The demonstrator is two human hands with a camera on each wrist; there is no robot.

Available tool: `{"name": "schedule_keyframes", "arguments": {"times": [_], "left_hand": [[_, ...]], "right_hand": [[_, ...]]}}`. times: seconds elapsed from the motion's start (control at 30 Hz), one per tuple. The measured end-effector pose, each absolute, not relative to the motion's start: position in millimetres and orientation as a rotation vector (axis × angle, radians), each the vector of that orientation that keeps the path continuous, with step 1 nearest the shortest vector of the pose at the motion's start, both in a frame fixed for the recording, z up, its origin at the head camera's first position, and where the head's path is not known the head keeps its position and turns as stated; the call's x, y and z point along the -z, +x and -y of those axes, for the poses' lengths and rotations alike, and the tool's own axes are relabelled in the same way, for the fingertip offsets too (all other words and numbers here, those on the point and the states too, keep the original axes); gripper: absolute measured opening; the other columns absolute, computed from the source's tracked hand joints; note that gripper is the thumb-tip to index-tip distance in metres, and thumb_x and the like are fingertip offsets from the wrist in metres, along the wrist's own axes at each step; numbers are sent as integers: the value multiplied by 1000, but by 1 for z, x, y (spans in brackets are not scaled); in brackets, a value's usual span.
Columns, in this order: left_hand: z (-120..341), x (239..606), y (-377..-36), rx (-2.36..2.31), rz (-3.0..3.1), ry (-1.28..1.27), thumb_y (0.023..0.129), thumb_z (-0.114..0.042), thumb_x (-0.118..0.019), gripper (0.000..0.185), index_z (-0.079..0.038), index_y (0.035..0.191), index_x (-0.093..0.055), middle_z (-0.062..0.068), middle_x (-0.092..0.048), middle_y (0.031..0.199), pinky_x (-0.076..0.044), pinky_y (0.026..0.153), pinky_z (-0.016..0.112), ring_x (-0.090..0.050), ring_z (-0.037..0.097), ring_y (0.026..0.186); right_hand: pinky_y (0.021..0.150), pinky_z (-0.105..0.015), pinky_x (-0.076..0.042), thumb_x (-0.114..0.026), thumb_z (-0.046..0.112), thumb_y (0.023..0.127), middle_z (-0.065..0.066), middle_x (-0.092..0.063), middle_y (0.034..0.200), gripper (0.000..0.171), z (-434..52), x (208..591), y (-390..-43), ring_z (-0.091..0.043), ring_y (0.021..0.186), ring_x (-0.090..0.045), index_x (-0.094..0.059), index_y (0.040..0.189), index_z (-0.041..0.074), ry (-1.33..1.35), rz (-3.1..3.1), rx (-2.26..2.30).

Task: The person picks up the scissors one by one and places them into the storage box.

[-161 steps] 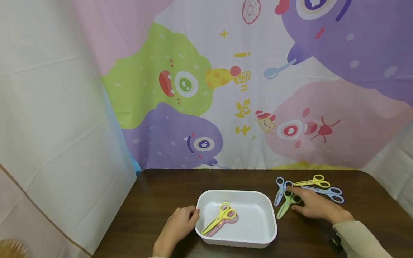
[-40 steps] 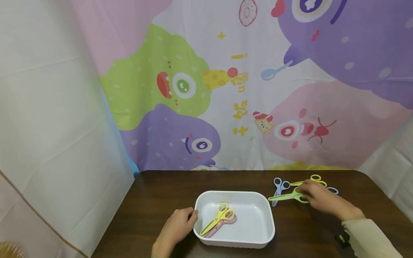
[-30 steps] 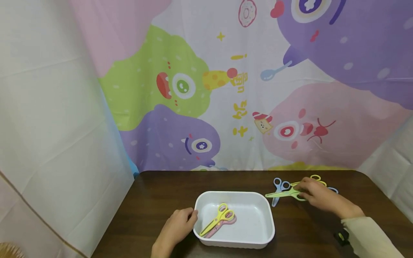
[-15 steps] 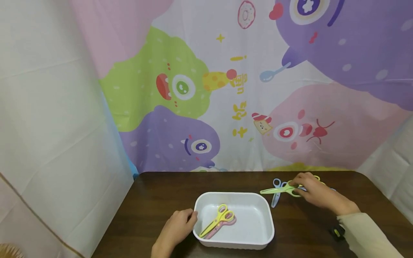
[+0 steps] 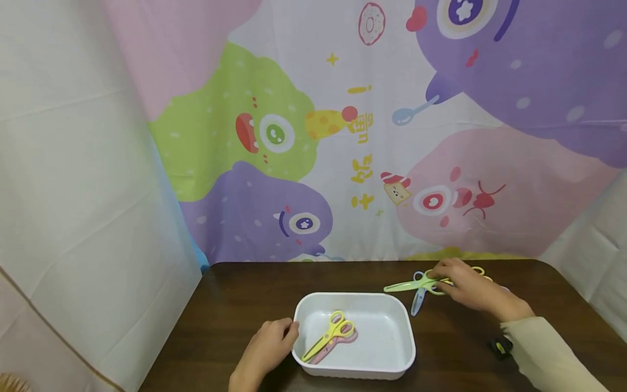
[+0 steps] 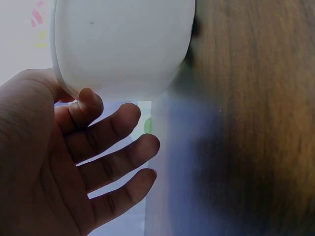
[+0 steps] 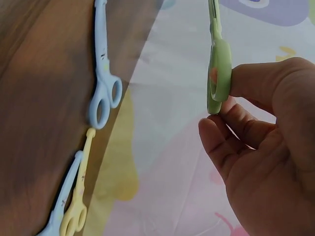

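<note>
Dark wood-grain table [image 5: 245,305], rounded at its far corners, stood against a hanging cartoon backdrop [image 5: 303,136] printed with one-eyed monsters in green, purple and pink, a doughnut and a spoon. White creased sheeting [image 5: 73,190] covered the wall to the left, and more of it showed at the far right.

Item: white plastic tray [image 5: 401,348], rectangular with rounded corners, near the front middle of the table. It held yellow scissors [image 5: 329,336] lying diagonally across pink scissors [image 5: 338,343], the two touching.

Item: left hand [image 5: 266,348], resting on the table against the tray's left wall. In the left wrist view its fingers [image 6: 118,147] were spread and fairly straight beside the tray, with one fingertip at the rim; nothing was gripped.

Item: right hand [image 5: 465,286], cream sleeve at the wrist, raised over the table's far right part. It pinched the green scissors [image 5: 409,284] by the handle between thumb and fingers [image 7: 221,142], with the closed blades pointing left toward the tray.

Item: blue scissors [image 5: 418,296] lying flat on the table under the green pair. A yellow pair [image 7: 78,211] and another blue pair [image 7: 61,206] lay close together behind the hand.

Changes from the earliest frame: the green scissors had then lain on the table beside the blue pair, under the right hand's fingertips. They were later lifted, turned level and carried somewhat leftward. Tray, its contents and left hand kept their places.
</note>
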State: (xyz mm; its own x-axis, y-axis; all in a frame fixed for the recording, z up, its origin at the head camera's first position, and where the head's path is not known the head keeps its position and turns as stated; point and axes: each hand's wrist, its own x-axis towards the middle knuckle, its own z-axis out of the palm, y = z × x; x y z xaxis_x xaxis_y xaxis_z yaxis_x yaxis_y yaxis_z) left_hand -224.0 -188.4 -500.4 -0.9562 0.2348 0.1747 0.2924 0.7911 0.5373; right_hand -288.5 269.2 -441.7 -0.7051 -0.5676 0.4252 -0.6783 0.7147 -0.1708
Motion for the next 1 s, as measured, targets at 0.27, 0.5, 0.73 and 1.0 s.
{"name": "schedule_keyframes", "arguments": {"times": [0.27,0.5,0.73,1.0], "left_hand": [[188,501,-223,880,2867,-422,103,-27,-57,37,-21,67,-50,-11,-37,60,-34,52,24,-38,4,56],[187,499,-224,879,2854,-432,102,-26,-57,37,-21,67,-49,-11,-36,60,-33,51,24,-37,4,54],[187,500,-225,852,2856,-427,102,-26,-57,36,-21,67,-50,-11,-38,60,-34,51,24,-39,5,56],[188,501,-224,854,2865,-431,102,-25,-57,34,-21,68,-52,-10,-39,61,-36,53,25,-40,6,57]], "right_hand": [[83,-49,-47,-78,-2,82,-2,-68,96,21,-257,439,-292,-27,93,-60,-77,101,6,1022,2547,-458],[84,-50,-48,-78,0,83,-1,-67,97,20,-247,433,-294,-27,94,-60,-77,102,7,1057,2572,-479],[87,-54,-48,-77,2,87,-3,-67,100,17,-233,428,-295,-30,99,-60,-76,103,9,1064,2626,-488],[88,-51,-48,-74,4,90,-4,-66,102,15,-217,424,-295,-30,101,-59,-76,104,7,1099,2669,-520]]}}
